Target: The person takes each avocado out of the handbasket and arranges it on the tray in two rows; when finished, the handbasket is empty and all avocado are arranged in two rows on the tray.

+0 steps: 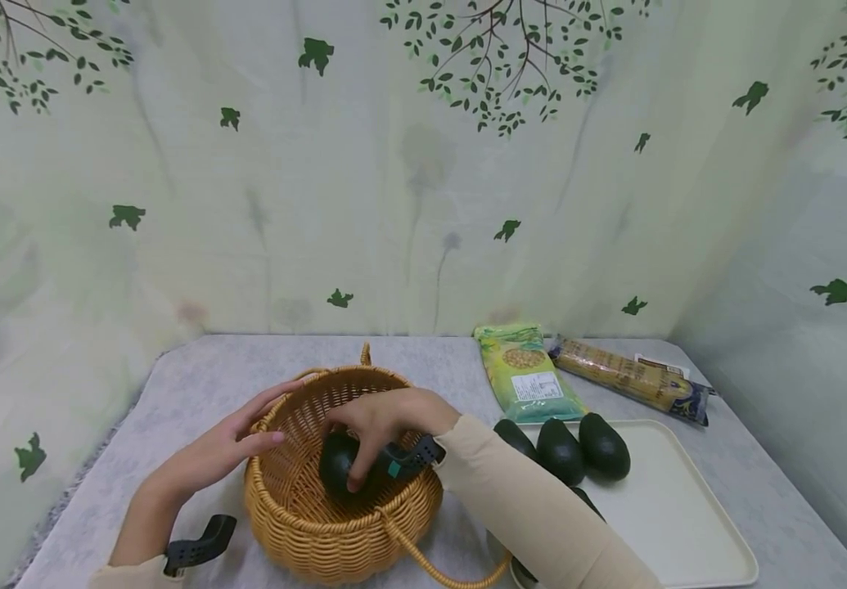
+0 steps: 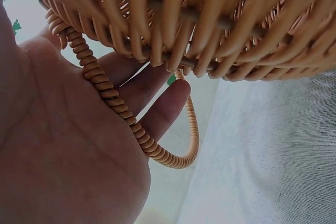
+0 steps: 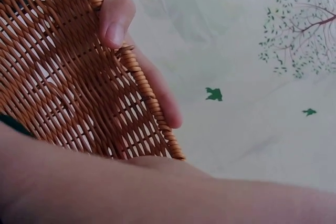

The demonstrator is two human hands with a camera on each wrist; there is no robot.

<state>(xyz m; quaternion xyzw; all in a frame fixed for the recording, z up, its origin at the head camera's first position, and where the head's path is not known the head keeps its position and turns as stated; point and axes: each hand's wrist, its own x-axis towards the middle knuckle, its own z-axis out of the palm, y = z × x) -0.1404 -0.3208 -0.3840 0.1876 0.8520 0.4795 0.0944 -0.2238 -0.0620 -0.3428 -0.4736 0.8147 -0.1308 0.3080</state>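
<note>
A wicker basket [image 1: 335,546] stands in front of me, tilted slightly. My left hand [image 1: 224,446] holds its left rim, thumb over the inner side and fingers along the outside, as the right wrist view also shows. One looped handle [image 2: 113,98] lies across the left palm. Inside the basket, my right hand [image 1: 386,417] grips a dark green avocado [image 1: 335,468] from above, low down near the bottom. Whether other avocados lie under it is hidden. Several more avocados [image 1: 560,451] sit on a white tray [image 1: 677,507] to the right, partly covered by my right sleeve.
Behind the tray lies a green and yellow bag [image 1: 526,376] with a white label. Right of it is a long pack of what looks like pasta [image 1: 629,378]. The basket's other handle [image 1: 460,581] hangs outward at the front right. A printed cloth encloses the table.
</note>
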